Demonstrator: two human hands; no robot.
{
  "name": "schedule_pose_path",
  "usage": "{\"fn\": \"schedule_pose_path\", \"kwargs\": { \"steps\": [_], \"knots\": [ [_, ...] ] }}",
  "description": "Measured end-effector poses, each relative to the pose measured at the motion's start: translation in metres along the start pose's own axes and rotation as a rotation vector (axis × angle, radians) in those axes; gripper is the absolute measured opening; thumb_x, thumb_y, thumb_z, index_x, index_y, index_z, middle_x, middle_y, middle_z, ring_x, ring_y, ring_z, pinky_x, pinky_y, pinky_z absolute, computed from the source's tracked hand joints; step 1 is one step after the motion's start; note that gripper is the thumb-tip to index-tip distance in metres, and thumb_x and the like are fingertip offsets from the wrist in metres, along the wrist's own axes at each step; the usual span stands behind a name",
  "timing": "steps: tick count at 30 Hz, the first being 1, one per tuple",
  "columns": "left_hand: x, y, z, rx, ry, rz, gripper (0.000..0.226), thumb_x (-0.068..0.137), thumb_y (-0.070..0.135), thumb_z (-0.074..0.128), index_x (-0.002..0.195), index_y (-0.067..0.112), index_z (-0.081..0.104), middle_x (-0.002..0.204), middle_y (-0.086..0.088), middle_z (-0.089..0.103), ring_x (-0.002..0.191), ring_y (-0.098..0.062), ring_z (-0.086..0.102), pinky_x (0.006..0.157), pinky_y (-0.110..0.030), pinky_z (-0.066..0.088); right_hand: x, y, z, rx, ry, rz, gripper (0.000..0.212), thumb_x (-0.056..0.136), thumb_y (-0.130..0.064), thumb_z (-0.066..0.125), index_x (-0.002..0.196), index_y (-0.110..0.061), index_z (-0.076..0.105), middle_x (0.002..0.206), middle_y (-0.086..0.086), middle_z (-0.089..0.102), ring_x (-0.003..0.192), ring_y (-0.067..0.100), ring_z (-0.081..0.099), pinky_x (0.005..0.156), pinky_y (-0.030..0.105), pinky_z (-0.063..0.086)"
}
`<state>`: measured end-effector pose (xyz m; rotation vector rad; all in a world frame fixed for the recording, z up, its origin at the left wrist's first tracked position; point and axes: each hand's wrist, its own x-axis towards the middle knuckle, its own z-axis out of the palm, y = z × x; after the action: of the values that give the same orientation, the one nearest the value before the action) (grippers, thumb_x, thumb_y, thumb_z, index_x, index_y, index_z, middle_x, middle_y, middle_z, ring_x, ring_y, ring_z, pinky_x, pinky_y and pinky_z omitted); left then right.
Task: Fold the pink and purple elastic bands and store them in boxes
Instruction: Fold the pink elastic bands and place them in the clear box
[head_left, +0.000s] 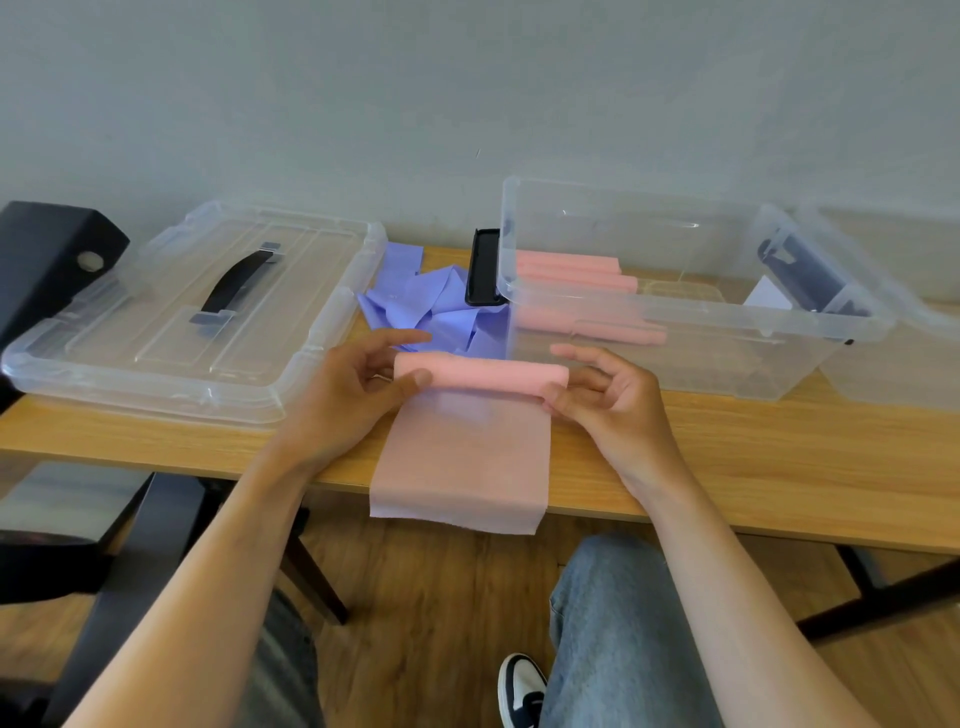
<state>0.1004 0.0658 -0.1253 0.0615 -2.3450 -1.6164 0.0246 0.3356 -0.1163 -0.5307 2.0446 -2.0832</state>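
Observation:
A pink elastic band lies across the table's front edge, its far end rolled into a thick fold. My left hand pinches the fold's left end between thumb and fingers. My right hand pinches its right end. The band's loose tail hangs over the table edge. Several folded pink bands lie inside the open clear box at the right. A crumpled heap of purple bands sits just behind my hands, left of that box.
A closed clear box with a black handle stands at the left. A black clip is on the open box's left end. A clear lid leans at far right. A dark chair is at far left.

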Motion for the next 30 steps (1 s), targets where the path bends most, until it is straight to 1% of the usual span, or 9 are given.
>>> {"fn": "schedule_pose_path", "kwargs": {
  "steps": [4, 7, 9, 11, 16, 19, 24, 27, 30],
  "knots": [
    [-0.001, -0.001, 0.0, -0.002, -0.004, -0.015, 0.036, 0.087, 0.02, 0.08, 0.121, 0.028, 0.071, 0.109, 0.004, 0.077, 0.099, -0.012, 0.073, 0.089, -0.025, 0.058, 0.0, 0.001, 0.0, -0.081, 0.045, -0.043, 0.031, 0.083, 0.0, 0.081, 0.109, -0.017, 0.075, 0.099, -0.007, 0.08, 0.097, 0.011, 0.076, 0.08, 0.02, 0.059],
    [-0.002, 0.001, 0.001, 0.033, -0.015, -0.01, 0.017, 0.092, 0.024, 0.075, 0.109, 0.022, 0.074, 0.095, 0.006, 0.078, 0.083, -0.006, 0.07, 0.078, -0.018, 0.055, 0.0, 0.002, 0.001, -0.051, 0.049, -0.013, 0.019, 0.091, -0.009, 0.075, 0.109, -0.013, 0.07, 0.094, 0.005, 0.08, 0.085, 0.025, 0.078, 0.072, 0.029, 0.064],
    [-0.003, 0.003, 0.003, 0.056, -0.022, -0.002, 0.017, 0.096, 0.028, 0.069, 0.107, 0.015, 0.071, 0.078, 0.003, 0.074, 0.064, -0.003, 0.06, 0.067, -0.016, 0.049, -0.001, 0.001, 0.002, -0.076, 0.016, -0.005, 0.018, 0.097, -0.013, 0.068, 0.114, -0.008, 0.063, 0.084, 0.015, 0.078, 0.074, 0.031, 0.077, 0.066, 0.034, 0.065],
    [-0.002, 0.002, 0.003, 0.058, -0.023, -0.017, 0.018, 0.098, 0.027, 0.067, 0.111, 0.015, 0.068, 0.068, 0.002, 0.07, 0.058, -0.004, 0.055, 0.065, -0.019, 0.047, -0.001, 0.001, 0.002, -0.078, -0.014, -0.001, 0.022, 0.099, -0.011, 0.067, 0.118, -0.004, 0.059, 0.082, 0.018, 0.077, 0.073, 0.033, 0.077, 0.066, 0.036, 0.065],
    [-0.004, 0.005, 0.001, -0.026, -0.04, 0.012, 0.025, 0.094, 0.035, 0.068, 0.117, 0.024, 0.071, 0.091, -0.003, 0.078, 0.089, -0.02, 0.073, 0.085, -0.035, 0.056, -0.003, -0.006, 0.0, 0.093, -0.032, 0.061, 0.024, 0.096, -0.01, 0.069, 0.118, -0.002, 0.062, 0.096, 0.019, 0.078, 0.089, 0.034, 0.078, 0.078, 0.035, 0.065],
    [-0.003, 0.003, 0.0, -0.017, -0.032, 0.014, 0.024, 0.095, 0.038, 0.067, 0.113, 0.023, 0.073, 0.088, -0.005, 0.077, 0.087, -0.024, 0.072, 0.086, -0.039, 0.058, -0.003, -0.005, 0.0, 0.088, -0.01, 0.065, 0.021, 0.097, -0.012, 0.068, 0.114, -0.002, 0.064, 0.096, 0.016, 0.079, 0.088, 0.032, 0.079, 0.076, 0.032, 0.065],
    [-0.002, 0.0, 0.0, -0.017, -0.021, 0.002, 0.031, 0.092, 0.017, 0.076, 0.122, 0.025, 0.069, 0.106, -0.006, 0.076, 0.098, -0.026, 0.073, 0.091, -0.033, 0.058, -0.002, 0.001, 0.0, 0.031, 0.017, 0.024, 0.037, 0.088, -0.001, 0.077, 0.121, -0.014, 0.068, 0.103, 0.005, 0.08, 0.099, 0.024, 0.077, 0.08, 0.029, 0.063],
    [-0.003, -0.001, 0.0, 0.024, -0.053, 0.01, 0.027, 0.092, 0.018, 0.076, 0.119, 0.021, 0.071, 0.108, -0.004, 0.076, 0.1, -0.026, 0.072, 0.096, -0.042, 0.058, -0.002, 0.003, -0.001, -0.022, 0.035, -0.001, 0.03, 0.086, -0.001, 0.079, 0.109, -0.019, 0.073, 0.102, -0.004, 0.08, 0.099, 0.016, 0.076, 0.078, 0.023, 0.061],
    [-0.004, 0.003, 0.002, -0.011, -0.047, -0.007, 0.027, 0.09, 0.021, 0.077, 0.116, 0.022, 0.072, 0.105, -0.005, 0.077, 0.095, -0.026, 0.073, 0.091, -0.036, 0.059, -0.002, 0.005, -0.002, -0.031, 0.062, -0.032, 0.027, 0.086, 0.002, 0.078, 0.107, -0.014, 0.074, 0.098, -0.005, 0.081, 0.094, 0.014, 0.077, 0.077, 0.024, 0.062]
  ]
}}
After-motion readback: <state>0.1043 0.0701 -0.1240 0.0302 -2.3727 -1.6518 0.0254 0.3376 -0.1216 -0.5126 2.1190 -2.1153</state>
